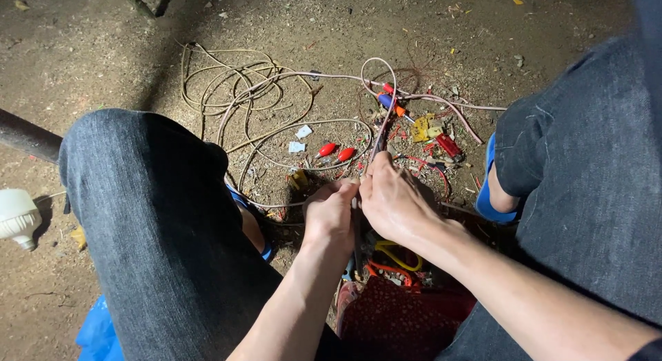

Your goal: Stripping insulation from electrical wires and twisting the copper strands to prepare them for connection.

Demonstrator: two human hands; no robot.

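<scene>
A white light bulb (16, 217) lies on the dirt at the far left, beside the person's left knee. A tangle of pale cable (238, 92) is spread on the ground ahead. The left hand (331, 216) is curled shut, pinching a pinkish wire (383, 119) at its fingertips. The right hand (394, 199) touches it, fingers closed on the same wire, which loops up and away. 2 red clips (336, 152) lie just beyond the hands. A blue sandal (486, 195) sits to the right.

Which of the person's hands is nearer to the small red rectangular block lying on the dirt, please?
Right. The right hand sits just below-left of the small red rectangular block, while the left hand is farther left, beyond the right hand, pressed against it over the pale wire.
</scene>
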